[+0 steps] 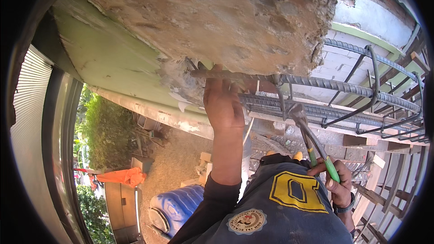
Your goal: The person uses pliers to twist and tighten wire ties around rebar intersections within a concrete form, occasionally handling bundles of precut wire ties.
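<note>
Under the rough concrete mass (235, 13), my left hand (224, 104) is raised to the end of a ribbed steel bar (253, 77). Its fingers curl about the bar, and part of them is hidden behind it. My right hand (337, 178) grips a pair of end-cutting pincers (312, 138) by their green handles, low on the right. The head of the pincers is up against the lower bars, beside a bent stirrup (281, 99). Whether the jaws hold any wire cannot be made out.
A cage of ribbed bars and stirrups (375, 92) runs off to the right. Timber pieces (370, 185) lie below it. A green wall (108, 54) rises at left. Far below are a blue drum (181, 203) and orange cloth (122, 177) near sandy ground (174, 153).
</note>
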The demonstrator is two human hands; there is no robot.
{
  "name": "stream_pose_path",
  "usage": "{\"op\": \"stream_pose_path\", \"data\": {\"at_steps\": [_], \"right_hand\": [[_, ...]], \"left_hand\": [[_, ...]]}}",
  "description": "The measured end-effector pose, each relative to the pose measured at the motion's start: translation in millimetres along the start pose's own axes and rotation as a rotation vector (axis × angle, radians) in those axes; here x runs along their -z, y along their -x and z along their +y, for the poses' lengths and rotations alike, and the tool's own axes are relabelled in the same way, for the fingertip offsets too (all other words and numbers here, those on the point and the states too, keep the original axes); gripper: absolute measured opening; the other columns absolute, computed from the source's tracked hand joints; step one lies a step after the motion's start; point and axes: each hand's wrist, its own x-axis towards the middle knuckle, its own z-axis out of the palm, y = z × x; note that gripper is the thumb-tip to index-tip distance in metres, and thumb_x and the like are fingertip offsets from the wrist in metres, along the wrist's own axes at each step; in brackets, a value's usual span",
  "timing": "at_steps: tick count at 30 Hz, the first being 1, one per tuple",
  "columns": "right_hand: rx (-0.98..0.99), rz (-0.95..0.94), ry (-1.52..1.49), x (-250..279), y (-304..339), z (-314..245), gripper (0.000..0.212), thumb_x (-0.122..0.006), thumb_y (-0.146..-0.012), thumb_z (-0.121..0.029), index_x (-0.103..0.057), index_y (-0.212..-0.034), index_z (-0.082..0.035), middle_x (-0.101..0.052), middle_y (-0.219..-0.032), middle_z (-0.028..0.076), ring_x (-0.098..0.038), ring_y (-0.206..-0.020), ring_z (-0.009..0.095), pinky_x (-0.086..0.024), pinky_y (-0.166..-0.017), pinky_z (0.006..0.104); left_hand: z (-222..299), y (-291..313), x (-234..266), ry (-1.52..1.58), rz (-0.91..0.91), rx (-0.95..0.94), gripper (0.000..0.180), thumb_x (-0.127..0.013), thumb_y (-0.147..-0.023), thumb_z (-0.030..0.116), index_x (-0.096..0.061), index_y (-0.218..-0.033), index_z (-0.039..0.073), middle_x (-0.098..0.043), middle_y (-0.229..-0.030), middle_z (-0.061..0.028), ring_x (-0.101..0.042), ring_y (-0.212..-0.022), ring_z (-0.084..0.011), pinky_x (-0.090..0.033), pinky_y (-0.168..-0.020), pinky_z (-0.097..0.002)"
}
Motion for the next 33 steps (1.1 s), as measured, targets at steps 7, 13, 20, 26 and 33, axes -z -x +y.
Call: {"op": "stream_pose_path", "data": {"at_steps": [7, 13, 20, 26, 33], "right_hand": [[-0.064, -0.226, -0.135, -28, -25, 30, 0.032, -0.065, -0.088, -0.019, -0.064, -0.112, 0.001, -0.064, -0.123, 0.02, -0.054, -0.121, 0.03, -0.036, -0.106, 0.0422], [0.123, -0.122, -0.169, -70, -56, 64, 0.045, -0.055, -0.098, -0.036, -0.057, -0.124, 0.001, -0.062, -0.127, 0.014, -0.056, -0.114, 0.021, -0.041, -0.099, 0.0366], [0.069, 0.008, 0.018, -100, -106, 43, 0.041, -0.05, -0.102, -0.038, -0.062, -0.121, -0.003, -0.063, -0.101, 0.003, -0.049, -0.086, 0.009, -0.042, -0.079, 0.0269], [0.123, 0.028, 0.037, -114, -120, 35, 0.037, -0.051, -0.103, -0.034, -0.063, -0.119, -0.004, -0.051, -0.081, 0.001, -0.045, -0.078, 0.009, -0.04, -0.073, 0.0279], [0.368, 0.075, 0.4, -112, -122, 42, 0.039, -0.05, -0.103, -0.033, -0.06, -0.122, -0.002, -0.06, -0.104, 0.008, -0.053, -0.094, 0.016, -0.042, -0.085, 0.0338]], "left_hand": [[25, 2, 4, -0.065, -0.128, 0.119, 0.01, -0.054, -0.099, 0.013, -0.055, -0.108, 0.01, -0.056, -0.099, 0.0002, -0.051, -0.085, -0.0154, -0.045, -0.073, -0.0307], [47, -7, 24, 0.014, -0.32, 0.278, 0.007, -0.054, -0.1, 0.017, -0.055, -0.102, 0.01, -0.054, -0.09, 0.0005, -0.047, -0.077, -0.0112, -0.04, -0.066, -0.0284], [45, -3, 26, -0.219, -0.318, 0.176, 0.013, -0.059, -0.099, 0.021, -0.057, -0.105, 0.01, -0.052, -0.089, 0.0022, -0.043, -0.076, -0.0094, -0.039, -0.067, -0.0273], [39, 1, 18, -0.338, -0.239, 0.069, 0.015, -0.057, -0.1, 0.024, -0.058, -0.102, 0.009, -0.048, -0.077, 0.004, -0.04, -0.067, -0.0064, -0.036, -0.064, -0.0234], [36, -1, 20, -0.454, -0.256, -0.083, 0.014, -0.056, -0.1, 0.022, -0.057, -0.098, 0.008, -0.044, -0.071, 0.0046, -0.038, -0.065, -0.0056, -0.032, -0.06, -0.022]]}}
